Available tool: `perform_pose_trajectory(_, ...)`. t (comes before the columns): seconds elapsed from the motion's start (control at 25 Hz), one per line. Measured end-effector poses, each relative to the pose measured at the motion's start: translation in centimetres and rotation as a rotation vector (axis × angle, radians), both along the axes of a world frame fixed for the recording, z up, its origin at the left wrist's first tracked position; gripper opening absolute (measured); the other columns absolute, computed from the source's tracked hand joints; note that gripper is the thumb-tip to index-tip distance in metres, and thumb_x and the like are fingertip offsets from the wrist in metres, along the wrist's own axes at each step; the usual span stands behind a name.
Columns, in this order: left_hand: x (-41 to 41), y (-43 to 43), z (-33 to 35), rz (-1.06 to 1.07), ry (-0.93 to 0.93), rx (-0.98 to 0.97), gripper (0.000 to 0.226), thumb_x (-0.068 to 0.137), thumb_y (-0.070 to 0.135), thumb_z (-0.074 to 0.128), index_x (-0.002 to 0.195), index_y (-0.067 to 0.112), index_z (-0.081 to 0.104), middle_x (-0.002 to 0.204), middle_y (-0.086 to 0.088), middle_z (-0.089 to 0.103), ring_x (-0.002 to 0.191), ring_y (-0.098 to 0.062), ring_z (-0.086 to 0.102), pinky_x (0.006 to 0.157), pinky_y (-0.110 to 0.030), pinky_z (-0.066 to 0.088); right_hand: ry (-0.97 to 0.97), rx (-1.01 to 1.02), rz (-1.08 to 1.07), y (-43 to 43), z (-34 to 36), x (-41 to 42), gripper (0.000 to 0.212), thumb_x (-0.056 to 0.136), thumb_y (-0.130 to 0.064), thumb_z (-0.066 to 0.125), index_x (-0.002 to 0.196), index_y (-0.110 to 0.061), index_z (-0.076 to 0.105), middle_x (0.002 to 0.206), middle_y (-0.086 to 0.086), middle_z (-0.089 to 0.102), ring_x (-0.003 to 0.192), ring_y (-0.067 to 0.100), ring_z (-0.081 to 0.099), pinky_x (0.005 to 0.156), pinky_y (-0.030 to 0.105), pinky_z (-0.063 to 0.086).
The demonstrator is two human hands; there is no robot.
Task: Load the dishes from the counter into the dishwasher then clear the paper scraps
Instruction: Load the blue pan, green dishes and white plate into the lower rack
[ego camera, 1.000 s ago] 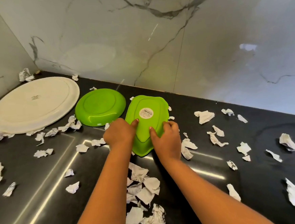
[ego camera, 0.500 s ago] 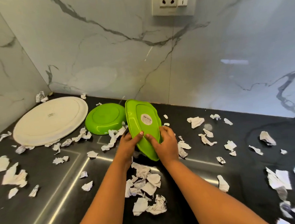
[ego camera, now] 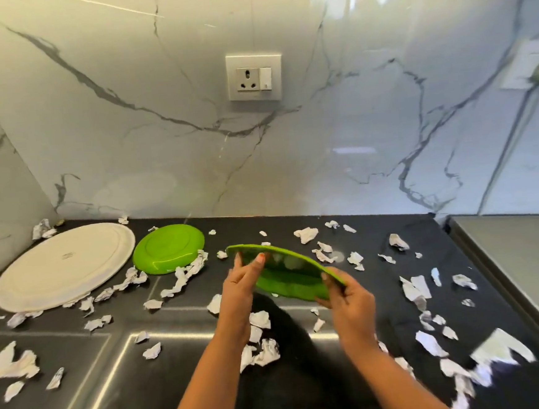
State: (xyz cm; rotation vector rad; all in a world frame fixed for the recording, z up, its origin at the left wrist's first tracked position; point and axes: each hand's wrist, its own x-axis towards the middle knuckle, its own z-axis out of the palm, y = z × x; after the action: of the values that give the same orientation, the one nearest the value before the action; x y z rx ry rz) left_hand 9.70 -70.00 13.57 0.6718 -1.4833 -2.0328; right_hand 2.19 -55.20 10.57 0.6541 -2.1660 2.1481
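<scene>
Green plastic dish (ego camera: pixel 287 286) is held tilted above the desk (ego camera: pixel 190 323) at frame centre, pinched at opposite rims by the left hand (ego camera: pixel 239 287) and right hand (ego camera: pixel 349 298), which are kept apart; a slip from this fingertip-only hold is judged possible.

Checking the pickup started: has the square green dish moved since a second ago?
Yes. The square green dish, earlier face down beside the round green plate, is now lifted rightward away from it.

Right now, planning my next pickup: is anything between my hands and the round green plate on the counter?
Only paper. The left hand and right hand hold the green dish above the counter; torn paper scraps lie against the near right edge of the round green plate.
</scene>
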Motion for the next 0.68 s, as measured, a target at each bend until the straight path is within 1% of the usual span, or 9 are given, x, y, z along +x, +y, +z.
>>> perform_pose_trajectory(0.08, 0.0, 1.1, 0.3, 0.103, -0.039, -0.160, 0.035, 0.080, 0.017, 0.071, 0.114, 0.022, 0.066, 0.150, 0.003, 0.029, 0.132, -0.007, 0.035, 0.105, -0.025, 0.032, -0.142, -0.106, -0.059, 3.7, 1.9, 0.6, 0.015, 0.090, -0.013, 0.057, 0.090, -0.024, 0.067, 0.086, 0.000, 0.069, 0.071, 0.026, 0.071, 0.059, 0.029, 0.059)
perform_pose_trajectory(0.16, -0.2, 2.7, 0.4, 0.168, -0.089, -0.195, 0.057, 0.081, 0.013, 0.070, 0.134, 0.014, 0.050, 0.149, -0.005, 0.035, 0.134, -0.013, 0.036, 0.109, -0.030, 0.032, -0.259, -0.177, -0.134, 7.4, 2.9, 1.6, 0.011, 0.090, -0.014, 0.057, 0.086, -0.018, 0.066, 0.083, 0.006, 0.067, 0.063, 0.033, 0.069, 0.051, 0.031, 0.058)
perform_pose_trajectory(0.2, -0.2, 3.8, 0.5, 0.130, -0.077, -0.152, 0.058, 0.083, 0.013, 0.069, 0.136, 0.012, 0.046, 0.144, -0.008, 0.043, 0.131, -0.018, 0.041, 0.109, -0.034, 0.034, -0.308, -0.211, -0.175, 9.2, 3.2, 2.2, 0.010, 0.090, -0.013, 0.057, 0.086, -0.015, 0.065, 0.083, 0.008, 0.066, 0.060, 0.034, 0.068, 0.050, 0.032, 0.058)
perform_pose_trajectory(0.28, -0.9, 5.9, 0.6, 0.003, -0.054, -0.110, 0.036, 0.087, 0.012, 0.064, 0.121, 0.018, 0.058, 0.122, -0.005, 0.062, 0.115, -0.023, 0.057, 0.103, -0.044, 0.043, -0.375, -0.248, -0.237, 12.2, 3.4, 3.2, 0.008, 0.090, -0.012, 0.057, 0.088, -0.010, 0.065, 0.081, 0.010, 0.065, 0.059, 0.029, 0.068, 0.049, 0.033, 0.058)
perform_pose_trajectory(0.36, -1.9, 8.9, 0.9, -0.098, -0.044, -0.134, 0.026, 0.089, 0.006, 0.058, 0.110, 0.021, 0.063, 0.107, -0.002, 0.068, 0.104, -0.023, 0.062, 0.099, -0.046, 0.046, -0.387, -0.256, -0.305, 15.6, 3.6, 4.3, 0.009, 0.091, -0.011, 0.055, 0.090, -0.008, 0.064, 0.079, 0.009, 0.064, 0.060, 0.025, 0.067, 0.049, 0.034, 0.058)
perform_pose_trajectory(0.48, -3.3, 14.1, 1.7, -0.229, -0.019, -0.085, 0.038, 0.089, -0.002, 0.054, 0.127, 0.004, 0.055, 0.120, -0.009, 0.063, 0.103, -0.021, 0.059, 0.096, -0.038, 0.047, -0.375, -0.227, -0.435, 21.5, 3.7, 5.6, 0.007, 0.091, -0.010, 0.056, 0.088, -0.010, 0.062, 0.075, 0.009, 0.066, 0.063, 0.022, 0.067, 0.050, 0.037, 0.058)
perform_pose_trajectory(0.56, -3.8, 18.1, 2.3, -0.331, -0.021, -0.066, 0.041, 0.090, -0.004, 0.052, 0.130, 0.002, 0.051, 0.120, -0.008, 0.061, 0.106, -0.022, 0.059, 0.092, -0.032, 0.047, -0.385, -0.173, -0.507, 26.1, 3.8, 6.1, 0.005, 0.088, -0.006, 0.060, 0.083, -0.007, 0.062, 0.067, 0.008, 0.064, 0.058, 0.022, 0.063, 0.048, 0.034, 0.057)
perform_pose_trajectory(0.64, -4.5, 21.9, 2.6, -0.427, -0.012, -0.056, 0.041, 0.089, -0.005, 0.053, 0.129, 0.002, 0.052, 0.123, -0.012, 0.061, 0.109, -0.028, 0.060, 0.096, -0.038, 0.047, -0.412, -0.094, -0.543, 30.4, 3.8, 6.6, 0.010, 0.084, 0.001, 0.063, 0.077, -0.006, 0.064, 0.063, 0.011, 0.061, 0.057, 0.025, 0.059, 0.046, 0.031, 0.056)
perform_pose_trajectory(0.68, -4.9, 24.0, 2.7, -0.477, -0.010, -0.071, 0.040, 0.089, -0.005, 0.053, 0.128, 0.002, 0.054, 0.120, -0.012, 0.063, 0.105, -0.028, 0.061, 0.093, -0.038, 0.049, -0.431, -0.057, -0.563, 32.6, 3.7, 7.0, 0.013, 0.083, 0.004, 0.063, 0.076, -0.007, 0.065, 0.063, 0.012, 0.060, 0.057, 0.026, 0.058, 0.045, 0.030, 0.056)
